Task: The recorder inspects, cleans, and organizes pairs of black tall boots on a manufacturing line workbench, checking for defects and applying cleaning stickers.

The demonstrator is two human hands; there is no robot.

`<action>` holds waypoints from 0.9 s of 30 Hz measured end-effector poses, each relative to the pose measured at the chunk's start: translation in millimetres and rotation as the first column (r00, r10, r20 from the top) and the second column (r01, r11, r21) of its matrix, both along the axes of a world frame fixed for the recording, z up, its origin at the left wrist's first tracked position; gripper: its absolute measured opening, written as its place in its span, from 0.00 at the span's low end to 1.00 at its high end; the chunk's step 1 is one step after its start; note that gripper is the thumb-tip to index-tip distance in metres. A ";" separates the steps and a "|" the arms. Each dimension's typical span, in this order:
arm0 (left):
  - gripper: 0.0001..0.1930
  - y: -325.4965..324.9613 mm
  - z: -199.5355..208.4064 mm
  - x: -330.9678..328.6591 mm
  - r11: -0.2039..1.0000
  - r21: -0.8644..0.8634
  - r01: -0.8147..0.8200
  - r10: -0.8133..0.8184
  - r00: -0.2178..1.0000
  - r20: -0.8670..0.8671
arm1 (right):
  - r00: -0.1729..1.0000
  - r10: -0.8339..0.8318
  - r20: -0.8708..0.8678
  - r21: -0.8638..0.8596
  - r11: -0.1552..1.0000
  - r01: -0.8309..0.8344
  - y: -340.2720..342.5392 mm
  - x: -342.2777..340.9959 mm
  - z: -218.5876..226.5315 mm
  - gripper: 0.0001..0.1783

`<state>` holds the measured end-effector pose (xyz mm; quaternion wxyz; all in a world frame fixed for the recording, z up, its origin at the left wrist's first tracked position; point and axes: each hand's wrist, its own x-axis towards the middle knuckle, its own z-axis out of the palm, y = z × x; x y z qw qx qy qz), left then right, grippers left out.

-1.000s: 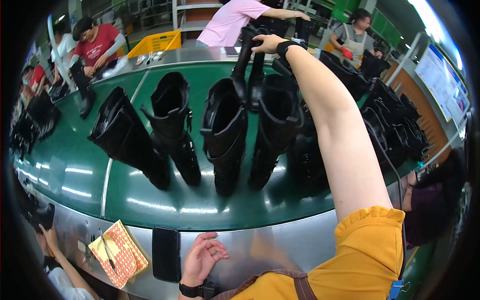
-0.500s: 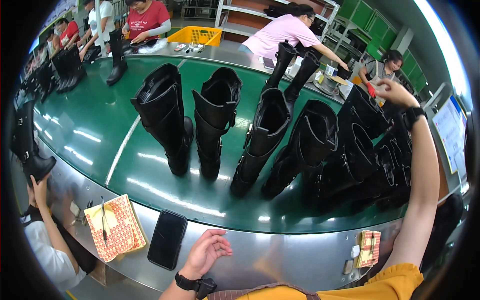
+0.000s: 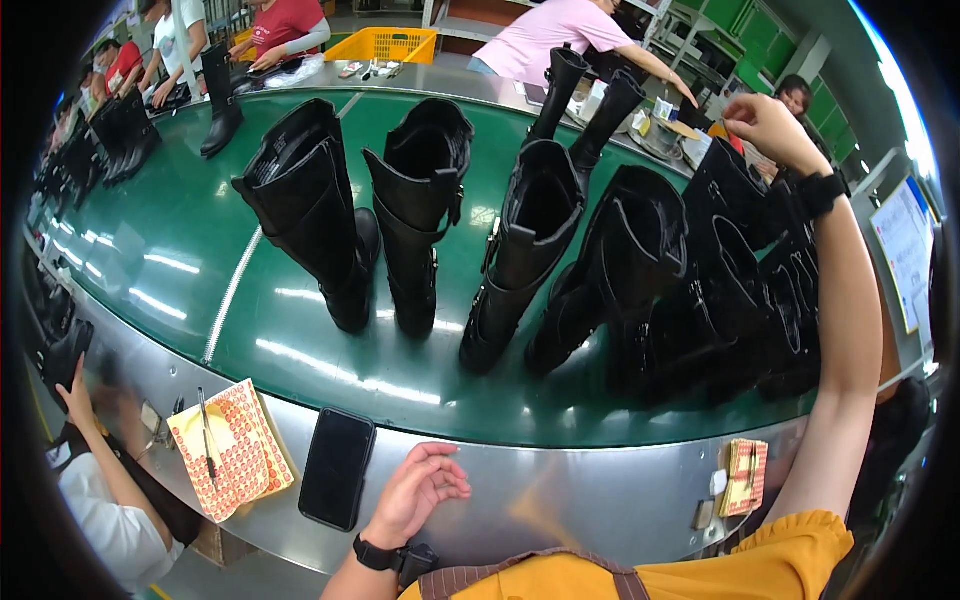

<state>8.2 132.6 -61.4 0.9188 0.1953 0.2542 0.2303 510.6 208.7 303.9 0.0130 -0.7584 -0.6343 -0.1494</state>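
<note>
- Black boots [image 3: 410,240] stand on the green conveyor [image 3: 180,240], crowded at right.
- Right hand [image 3: 768,130]: raised above the crowded ones, empty, fingers bent.
- Left hand [image 3: 415,495]: empty, loosely curled, over the metal ledge [image 3: 600,500] near a phone [image 3: 337,470].

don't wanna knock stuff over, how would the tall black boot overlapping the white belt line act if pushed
The tall black boot may tip, its long shaft rising over a smaller foot. The shaft is probably fairly stiff, as it stands open unheld. It might slide, since the green surface looks glossy.
</note>
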 end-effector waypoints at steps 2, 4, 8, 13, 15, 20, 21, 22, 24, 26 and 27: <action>0.14 -1.5 6.4 2.2 0.999 0.043 0.008 -0.007 1.000 -0.026 | 0.992 -0.090 -0.091 -0.165 0.983 0.074 -5.6 -50.2 3.5 0.16; 0.14 -3.3 19.2 5.6 0.994 0.104 0.020 0.000 0.983 -0.185 | 0.949 -0.087 -0.304 -0.266 0.964 0.004 -22.1 -97.2 -1.6 0.22; 0.24 7.2 57.9 25.8 0.660 0.720 0.216 0.165 0.893 -0.419 | 0.975 -0.120 -0.189 -0.426 0.904 0.029 -45.3 -164.2 -16.5 0.36; 0.47 49.9 80.7 101.0 0.047 0.877 0.477 0.562 0.714 -0.418 | 0.999 0.017 -0.036 -0.391 0.920 -0.030 -45.0 -185.6 -51.4 0.38; 0.53 54.5 75.4 136.3 0.081 0.824 0.560 0.620 0.619 -0.482 | 0.994 0.070 -0.080 -0.277 0.957 -0.090 -41.3 -185.0 -66.4 0.38; 0.43 52.7 54.2 202.8 -0.052 0.919 0.391 0.917 0.383 -0.111 | 0.937 0.152 -0.314 -0.132 0.971 -0.202 -25.4 -202.1 -88.5 0.28; 0.43 57.3 50.5 208.8 -0.024 0.909 0.417 0.905 0.396 -0.158 | 0.926 0.224 -0.302 -0.097 0.960 -0.264 -22.6 -208.5 -89.2 0.25; 0.36 63.7 47.2 212.2 -0.026 0.952 0.306 0.904 0.414 -0.109 | 0.921 0.209 -0.329 -0.130 0.956 -0.263 -17.7 -212.8 -84.9 0.24; 0.24 78.4 40.4 211.3 -0.059 0.991 0.118 0.909 0.416 0.005 | 0.889 0.101 -0.446 -0.184 0.962 -0.202 -5.4 -212.0 -67.5 0.22; 0.16 93.9 33.4 199.6 -0.159 0.987 -0.005 0.920 0.363 0.150 | 0.899 0.072 -0.431 -0.051 0.993 -0.104 19.8 -191.3 -31.2 0.22; 0.15 100.0 30.4 192.5 -0.177 0.984 0.011 0.922 0.351 0.162 | 0.949 0.091 -0.303 0.104 0.993 -0.062 37.6 -176.9 -11.0 0.23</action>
